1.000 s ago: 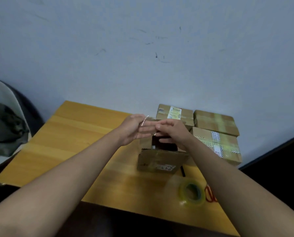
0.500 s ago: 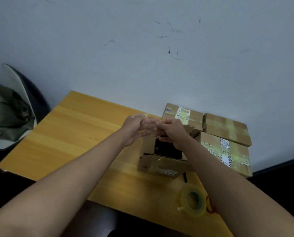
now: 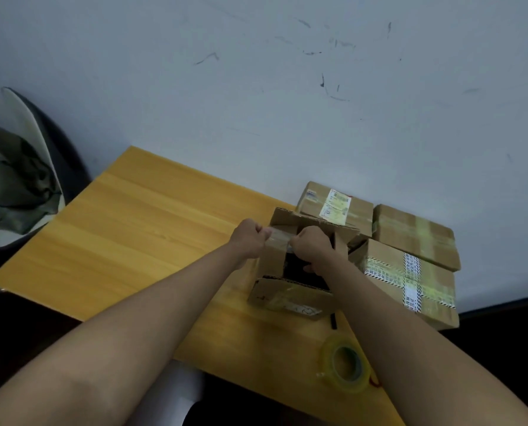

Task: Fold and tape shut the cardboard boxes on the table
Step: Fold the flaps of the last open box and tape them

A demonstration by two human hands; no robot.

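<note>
Small packing spot, maybe office: wooden surface (image 3: 127, 229) against scuffed bare wall (image 3: 256, 103), taped parcels (image 3: 410, 272), tape roll (image 3: 345, 367).

Open box (image 3: 290, 272) mid-bench (image 3: 118, 229), both hands above it — left hand (image 3: 247, 238) beside right hand (image 3: 313, 247). Three taped boxes (image 3: 410, 272) right and behind, against wall (image 3: 256, 103). Tape roll (image 3: 344, 367) at near edge. Chair (image 3: 26, 167) off left.

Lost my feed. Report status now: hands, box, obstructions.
Left hand and right hand each pinch a tape strip over the open box. Flaps up, unsealed. Tape roll near edge; nothing blocking.
</note>
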